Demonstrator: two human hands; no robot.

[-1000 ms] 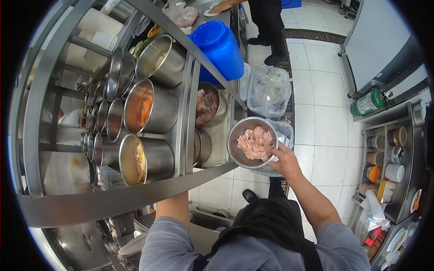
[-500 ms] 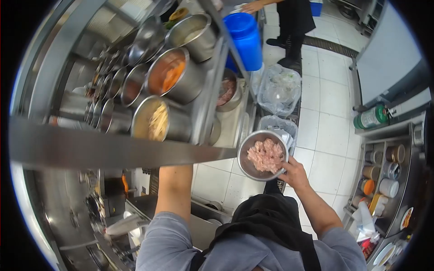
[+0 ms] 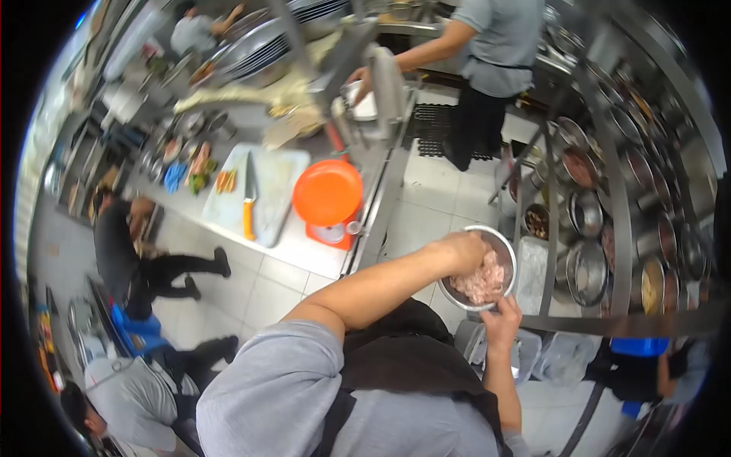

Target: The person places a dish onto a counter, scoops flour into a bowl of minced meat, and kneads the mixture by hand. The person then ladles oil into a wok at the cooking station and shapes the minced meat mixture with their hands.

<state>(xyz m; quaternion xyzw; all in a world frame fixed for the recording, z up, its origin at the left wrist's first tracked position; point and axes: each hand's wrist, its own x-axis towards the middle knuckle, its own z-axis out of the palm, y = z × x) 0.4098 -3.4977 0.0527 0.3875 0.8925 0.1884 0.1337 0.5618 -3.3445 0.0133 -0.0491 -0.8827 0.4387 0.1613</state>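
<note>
My right hand [image 3: 502, 316] is closed on the near rim of a round metal bowl [image 3: 509, 259], with the thumb up against its side. Pale pink raw meat pieces [image 3: 484, 282] lie inside the bowl. From the left, my left arm crosses in front of my body, and my left hand [image 3: 463, 254] reaches over the far-left rim into the bowl, touching or just above the meat. Its fingers point down and are mostly hidden, so their grip does not show.
On the left counter are a white cutting board [image 3: 282, 171], a knife [image 3: 249, 199] and an orange dish [image 3: 327, 190] on a scale [image 3: 330, 234]. A metal rack [image 3: 620, 167] with pots stands right. Lidless plastic bins sit below it. Several people are around.
The view has swung left, from the rack to the counter, so the rack now appears at the right. My left hand has come from behind the rack frame into the bowl.
</note>
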